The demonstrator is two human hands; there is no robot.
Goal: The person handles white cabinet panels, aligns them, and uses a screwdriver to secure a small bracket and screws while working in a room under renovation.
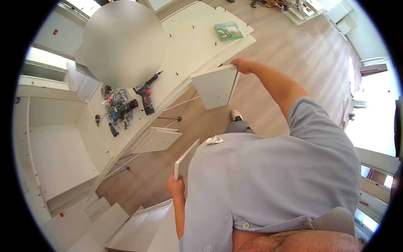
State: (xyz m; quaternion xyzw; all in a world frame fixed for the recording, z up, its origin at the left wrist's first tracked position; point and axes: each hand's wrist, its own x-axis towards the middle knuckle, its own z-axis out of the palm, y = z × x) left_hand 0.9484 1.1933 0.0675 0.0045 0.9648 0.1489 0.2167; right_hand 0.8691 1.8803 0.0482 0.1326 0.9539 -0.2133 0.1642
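My right hand (243, 66) grips the top corner of a white board (215, 89), fingers wrapped over its edge. That board hangs tilted beside the edge of a long white worktop (189, 50). Lower down, my left hand (175, 187) is closed around the end of a second, narrow white board (187, 158), which stands upright against my grey shirt and is partly hidden by it. On the worktop, nearest the first board, lie a cordless drill (145, 98) and several dark upright screws or pegs.
A second power tool (124, 110) lies by a bag of small hardware (114, 98) and a green-handled screwdriver (113, 129). A green packet (228, 31) rests at the worktop's far end. White panels (157, 140) lean under the worktop. A white cabinet (58, 147) stands left. A blurred disc covers the upper left.
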